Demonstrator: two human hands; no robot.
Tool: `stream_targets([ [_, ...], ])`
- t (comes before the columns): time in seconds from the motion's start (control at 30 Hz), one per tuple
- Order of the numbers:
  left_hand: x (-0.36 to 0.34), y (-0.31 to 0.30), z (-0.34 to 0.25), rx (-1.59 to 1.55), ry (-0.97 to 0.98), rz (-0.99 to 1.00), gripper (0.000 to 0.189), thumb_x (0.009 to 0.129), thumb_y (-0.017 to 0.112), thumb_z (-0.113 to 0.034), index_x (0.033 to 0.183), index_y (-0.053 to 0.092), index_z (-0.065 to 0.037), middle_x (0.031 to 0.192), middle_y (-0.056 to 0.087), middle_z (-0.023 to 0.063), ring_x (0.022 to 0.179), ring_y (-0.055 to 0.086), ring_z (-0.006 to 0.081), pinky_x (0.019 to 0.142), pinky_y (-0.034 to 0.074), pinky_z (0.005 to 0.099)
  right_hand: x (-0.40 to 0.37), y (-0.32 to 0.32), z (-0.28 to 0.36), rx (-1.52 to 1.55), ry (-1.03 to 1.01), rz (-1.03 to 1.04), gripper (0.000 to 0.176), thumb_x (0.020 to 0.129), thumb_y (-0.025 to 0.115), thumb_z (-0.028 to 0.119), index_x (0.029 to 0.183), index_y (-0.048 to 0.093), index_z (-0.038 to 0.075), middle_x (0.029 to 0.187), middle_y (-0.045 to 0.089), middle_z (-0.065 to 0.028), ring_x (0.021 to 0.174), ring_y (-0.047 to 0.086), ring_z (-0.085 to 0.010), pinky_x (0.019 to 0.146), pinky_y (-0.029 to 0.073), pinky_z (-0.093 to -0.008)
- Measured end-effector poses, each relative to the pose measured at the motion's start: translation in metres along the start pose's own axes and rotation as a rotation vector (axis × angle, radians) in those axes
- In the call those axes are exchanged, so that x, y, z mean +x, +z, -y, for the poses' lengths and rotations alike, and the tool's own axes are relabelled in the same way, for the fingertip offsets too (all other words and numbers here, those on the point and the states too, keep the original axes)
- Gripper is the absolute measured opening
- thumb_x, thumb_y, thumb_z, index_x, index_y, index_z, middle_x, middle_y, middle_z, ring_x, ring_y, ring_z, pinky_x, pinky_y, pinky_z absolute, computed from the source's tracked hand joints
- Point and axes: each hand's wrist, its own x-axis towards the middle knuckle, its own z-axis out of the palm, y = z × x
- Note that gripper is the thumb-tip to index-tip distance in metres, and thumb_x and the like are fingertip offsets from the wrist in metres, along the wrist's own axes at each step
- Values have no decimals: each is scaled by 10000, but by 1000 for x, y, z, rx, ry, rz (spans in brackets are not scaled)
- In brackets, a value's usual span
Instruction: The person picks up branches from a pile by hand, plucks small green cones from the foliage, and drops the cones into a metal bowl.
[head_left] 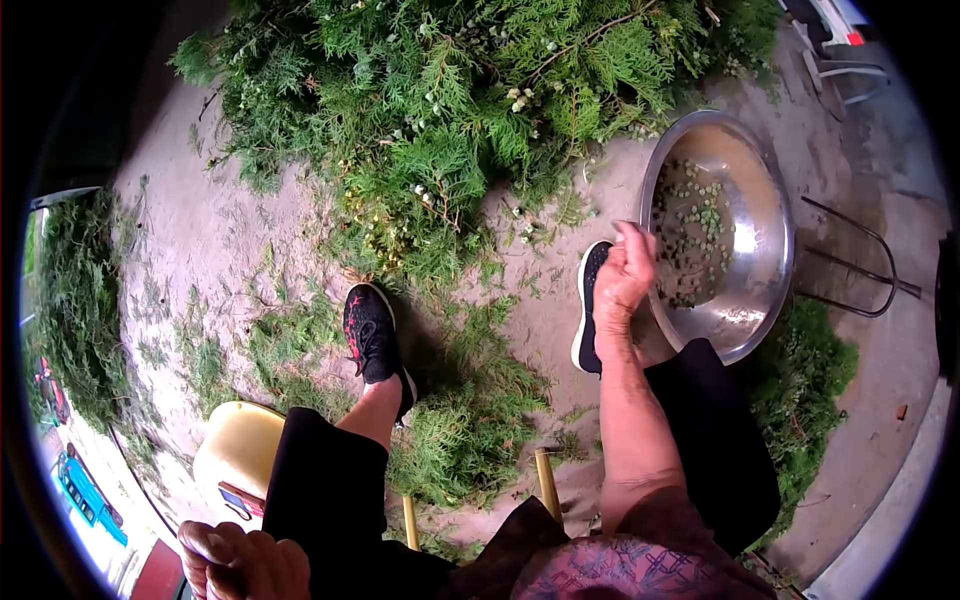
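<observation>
Right hand (625, 272) held at steel bowl (765, 250) rim, fingers bunched, pinched item not discernible; left hand (240, 562) curled shut on knee.

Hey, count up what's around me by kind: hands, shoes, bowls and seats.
Hands: 2, left hand and right hand
Shoes: 2, left shoe and right shoe, both black
Bowls: 1, metal bowl
Seats: 1, yellow seat
Total: 6
</observation>
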Motion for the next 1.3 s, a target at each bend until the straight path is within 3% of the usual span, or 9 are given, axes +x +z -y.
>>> stream_targets([
  [0.17,3,0,0,24,-11,-38,248,934,291,-151,783,466,-62,579,369,13,485,337,122,523,286,273,-24,63,-94,160,578,-12,244,746,480,-71,952,595,-7,868,560,-140,808,558,-273,714,452,-326],
  [0.27,2,1,4,69,-2,-146,234,897,351,-232,757,441,-67,589,380,27,486,346,145,529,279,291,-8,70,-103,-281,214,109,265,741,487,-68,979,580,0,926,549,-150,835,547,-300,722,448,-340],
  [0.3,7,-4,2,-5,-13,9,237,871,379,-261,751,434,-64,586,384,35,481,344,159,522,277,309,-1,72,-101,-356,183,173,310,721,496,-71,1010,571,12,967,534,-156,859,538,-317,735,446,-340],
  [0.4,6,-2,2,13,-25,-4,243,865,385,-265,738,432,-63,581,387,36,477,339,162,511,269,327,4,77,-111,-517,141,345,304,692,591,-4,994,582,25,994,540,-170,889,533,-336,747,449,-359],
  [0.5,6,0,2,6,-36,9,249,862,367,-260,721,429,-65,584,383,49,485,336,174,518,276,343,3,75,-114,-431,220,390,256,690,622,36,944,597,25,947,572,-174,874,547,-340,739,457,-368],
  [0.63,4,-2,-1,9,-69,21,245,860,349,-259,736,427,-63,598,375,62,525,338,193,550,276,360,-4,72,-109,-239,130,219,169,725,613,74,881,603,11,796,609,-175,759,582,-345,696,466,-386],
  [0.73,-4,-7,-5,43,-155,-88,243,850,363,-282,775,434,-62,614,366,57,567,340,202,578,262,359,-16,67,-109,-72,434,308,133,764,583,96,850,591,-5,800,612,-166,738,602,-309,682,467,-380],
  [0.87,-2,-9,0,-22,-91,69,265,835,417,-305,862,466,-45,624,362,40,590,339,181,599,257,339,-23,53,-74,745,1075,282,156,863,491,111,948,542,-10,799,578,-89,648,608,-193,541,499,-317],
  [1.3,1,1,1,24,25,115,114,866,472,-103,912,520,-11,586,396,21,479,346,116,504,270,266,-36,42,-20,1059,1097,320,66,828,488,61,875,506,20,779,544,-80,687,605,-237,604,509,-355],
])
